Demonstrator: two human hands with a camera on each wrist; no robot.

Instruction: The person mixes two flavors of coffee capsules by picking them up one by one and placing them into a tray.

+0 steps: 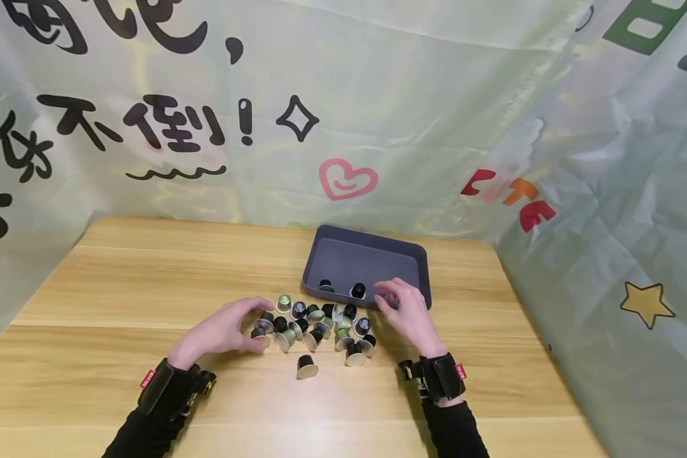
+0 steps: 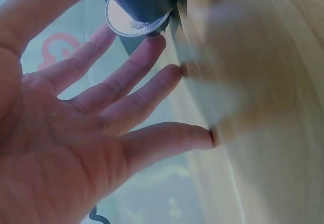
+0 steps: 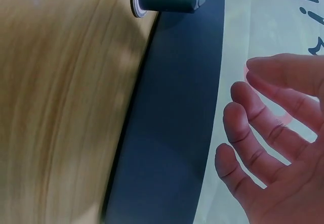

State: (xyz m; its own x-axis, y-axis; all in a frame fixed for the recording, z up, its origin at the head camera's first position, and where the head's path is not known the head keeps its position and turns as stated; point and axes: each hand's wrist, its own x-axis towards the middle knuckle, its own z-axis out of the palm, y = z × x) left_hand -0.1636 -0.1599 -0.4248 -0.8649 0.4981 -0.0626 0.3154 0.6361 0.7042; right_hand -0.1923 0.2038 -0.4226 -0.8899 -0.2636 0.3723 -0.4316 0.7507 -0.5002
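A pile of small coffee capsules (image 1: pixel 312 339), in black, green and grey with pale rims, lies on the table. My left hand (image 1: pixel 223 331) curves around the pile's left side, thumb and fingers spread beside the nearest capsules. In the left wrist view its fingers (image 2: pixel 136 97) are apart, and a dark capsule (image 2: pixel 152 1) sits close by the fingertips. My right hand (image 1: pixel 405 315) is over the front right edge of a dark tray (image 1: pixel 372 251), fingers loosely bent. Nothing shows between those fingers in the right wrist view. Near the tray's front side are two dark capsules (image 1: pixel 357 291).
One black capsule (image 1: pixel 306 367) stands apart in front of the pile. The wooden table (image 1: pixel 166 267) meets a printed cloth backdrop (image 1: pixel 423 114) behind and on both sides. Both wrists wear black straps (image 1: pixel 443 376).
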